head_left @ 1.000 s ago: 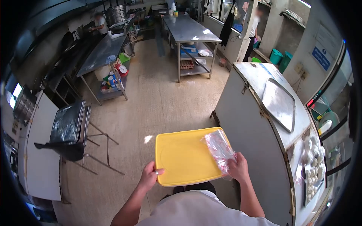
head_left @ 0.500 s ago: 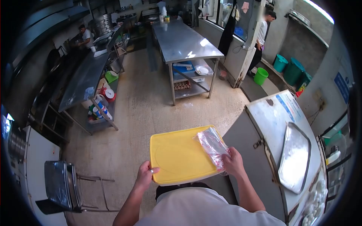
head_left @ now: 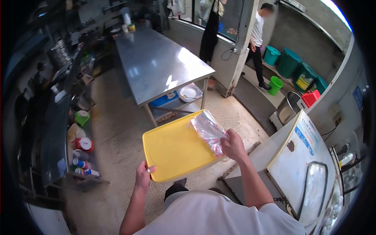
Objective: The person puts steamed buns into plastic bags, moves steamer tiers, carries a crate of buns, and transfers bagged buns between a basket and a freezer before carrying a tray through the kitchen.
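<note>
I carry a wide rectangular tub with a yellow lid (head_left: 174,147) in front of my waist, lid up and slightly tilted. My left hand (head_left: 143,176) grips its near left corner, with the thumb on top of the lid. At the right edge, my right hand (head_left: 234,145) is closed on the tub and pins a clear plastic bag (head_left: 208,131) with red print against the lid. The bag lies crumpled along the lid's right side. What the tub holds is hidden.
Ahead stands a long steel table (head_left: 156,64) with a plate (head_left: 189,94) on its lower shelf. A white chest freezer (head_left: 290,156) with a metal tray (head_left: 314,188) is at right. A person (head_left: 256,39) walks beyond the post near a green bucket (head_left: 275,85). Steel counters (head_left: 55,137) line the left.
My view has turned and moved forward, so the steel table is nearer. Both hands keep their hold on the tub and bag. The person at right has stepped further into view.
</note>
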A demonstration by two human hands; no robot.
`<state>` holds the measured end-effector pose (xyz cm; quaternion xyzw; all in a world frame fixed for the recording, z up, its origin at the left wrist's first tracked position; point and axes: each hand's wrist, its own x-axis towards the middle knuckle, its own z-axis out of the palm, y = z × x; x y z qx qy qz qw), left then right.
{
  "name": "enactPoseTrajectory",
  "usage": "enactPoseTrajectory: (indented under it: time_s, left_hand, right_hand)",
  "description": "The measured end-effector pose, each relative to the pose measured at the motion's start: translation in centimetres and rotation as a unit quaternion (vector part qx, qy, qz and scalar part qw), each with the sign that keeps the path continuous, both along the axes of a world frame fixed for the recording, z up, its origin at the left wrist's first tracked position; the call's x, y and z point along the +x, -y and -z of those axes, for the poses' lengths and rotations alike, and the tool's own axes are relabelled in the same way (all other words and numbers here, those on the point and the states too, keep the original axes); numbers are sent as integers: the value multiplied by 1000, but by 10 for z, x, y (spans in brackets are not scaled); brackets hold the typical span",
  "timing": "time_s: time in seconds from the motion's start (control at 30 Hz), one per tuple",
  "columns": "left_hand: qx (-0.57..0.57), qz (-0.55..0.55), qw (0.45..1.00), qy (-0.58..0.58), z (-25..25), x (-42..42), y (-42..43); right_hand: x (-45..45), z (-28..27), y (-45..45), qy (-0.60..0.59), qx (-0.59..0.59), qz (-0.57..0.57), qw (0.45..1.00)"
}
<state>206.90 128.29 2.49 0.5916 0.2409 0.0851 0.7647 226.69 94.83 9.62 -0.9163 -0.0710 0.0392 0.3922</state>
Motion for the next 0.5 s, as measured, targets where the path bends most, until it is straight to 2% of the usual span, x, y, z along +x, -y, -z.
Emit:
enactPoseTrajectory:
  time_s: [0.03,0.2,0.23,0.37,0.5]
  left_hand:
    - [-26,8,1000,13,-5,39,-6]
    - [8,86,996,15,-21,218,-21]
    - [9,94,995,18,-19,253,-20]
    - [35,102,993,51,8,390,-15]
    - [49,69,996,34,24,508,-1]
  right_hand:
    - [26,-5,-1,4,3,18,1000]
    - [152,-21,2,20,19,98,995]
    - [180,-15,7,59,5,101,993]
    - [303,1,19,39,32,120,991]
    - [454,61,35,50,95,81,991]
